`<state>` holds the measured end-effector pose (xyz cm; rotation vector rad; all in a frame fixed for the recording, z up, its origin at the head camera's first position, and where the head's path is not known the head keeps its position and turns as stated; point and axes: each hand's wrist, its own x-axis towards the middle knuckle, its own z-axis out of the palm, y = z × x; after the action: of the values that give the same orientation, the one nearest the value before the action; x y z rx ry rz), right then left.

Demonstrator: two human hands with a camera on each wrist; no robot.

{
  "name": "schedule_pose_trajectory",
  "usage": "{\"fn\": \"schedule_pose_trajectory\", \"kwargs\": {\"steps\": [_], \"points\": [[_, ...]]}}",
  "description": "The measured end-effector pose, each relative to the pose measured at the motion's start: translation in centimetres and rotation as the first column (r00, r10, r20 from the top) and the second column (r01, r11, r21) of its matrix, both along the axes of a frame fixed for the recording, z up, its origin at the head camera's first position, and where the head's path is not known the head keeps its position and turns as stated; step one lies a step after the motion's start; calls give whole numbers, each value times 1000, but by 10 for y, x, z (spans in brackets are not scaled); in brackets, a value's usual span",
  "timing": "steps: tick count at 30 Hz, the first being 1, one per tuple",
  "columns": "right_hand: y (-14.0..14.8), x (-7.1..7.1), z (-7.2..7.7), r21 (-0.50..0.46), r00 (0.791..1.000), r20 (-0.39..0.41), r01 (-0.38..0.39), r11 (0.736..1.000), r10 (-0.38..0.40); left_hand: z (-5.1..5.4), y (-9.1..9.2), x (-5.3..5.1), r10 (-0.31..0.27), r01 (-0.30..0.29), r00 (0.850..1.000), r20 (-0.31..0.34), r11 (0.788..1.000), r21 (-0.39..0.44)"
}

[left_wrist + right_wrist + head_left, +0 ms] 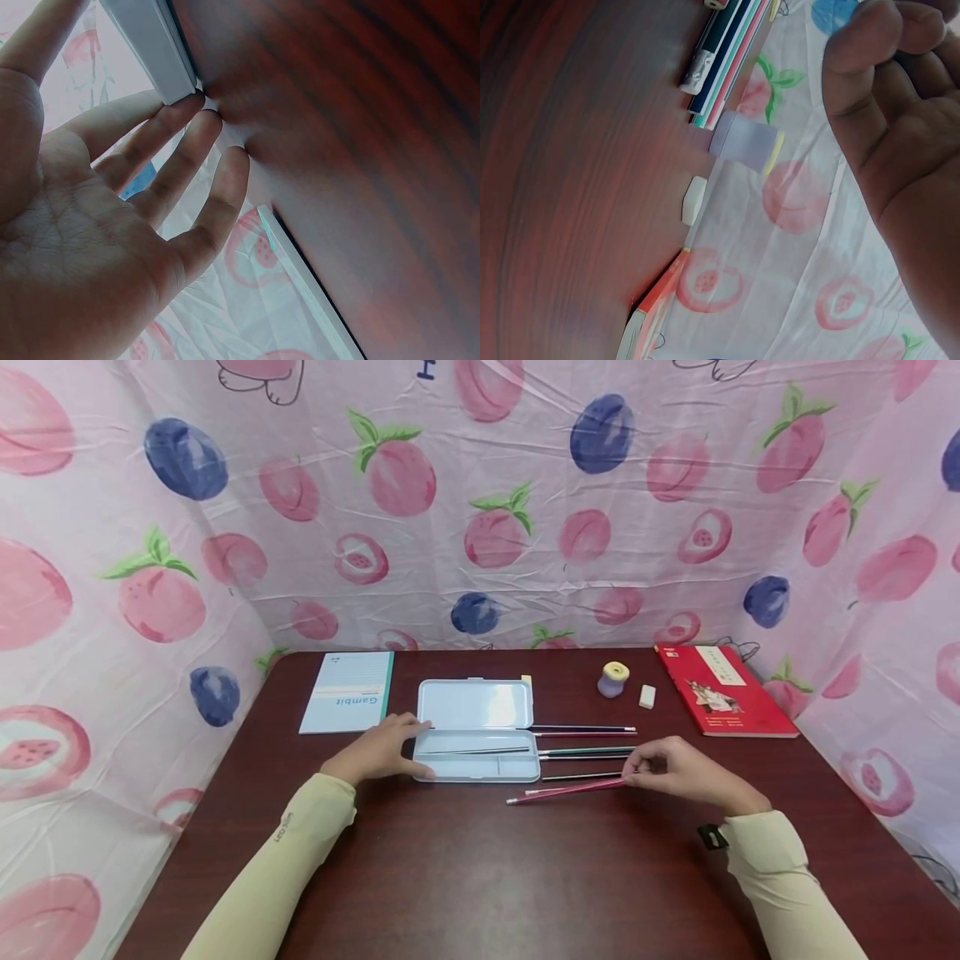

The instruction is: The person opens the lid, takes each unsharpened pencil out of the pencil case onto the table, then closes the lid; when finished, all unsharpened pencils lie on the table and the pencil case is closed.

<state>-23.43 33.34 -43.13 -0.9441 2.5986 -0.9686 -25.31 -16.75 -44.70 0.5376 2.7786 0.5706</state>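
An open pale-blue pencil case (457, 767) lies on the table with its lid folded back. One dark pencil (480, 751) rests inside it. My left hand (380, 749) holds the case by its left end, thumb at the front corner and fingers toward the hinge; in the left wrist view, fingertips (191, 101) touch the case end (154, 52). Between thumb and fingers, my right hand (678, 770) pinches a pink-red pencil (570, 789) that points left, in front of the case. Several other pencils (585, 751) lie right of the case. The right wrist view hides the pinch.
Behind the right hand stand a lilac-and-yellow round container (612, 680) and a white eraser (647, 697). A red book (723, 693) lies at the back right, and a light-blue notebook (347, 693) at the back left. A small black object (712, 837) is beside the right wrist.
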Motion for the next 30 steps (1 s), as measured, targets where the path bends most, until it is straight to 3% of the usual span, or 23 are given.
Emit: {"fn": "schedule_pose_trajectory", "kwargs": {"steps": [12, 30], "points": [[4, -1, 1, 64, 995, 97, 0, 998, -6, -1, 0, -1, -5, 5, 1000, -5, 1000, -1], [3, -5, -11, 199, 994, 65, 78, 977, -92, -1, 0, -1, -3, 3, 1000, -4, 1000, 6]]}}
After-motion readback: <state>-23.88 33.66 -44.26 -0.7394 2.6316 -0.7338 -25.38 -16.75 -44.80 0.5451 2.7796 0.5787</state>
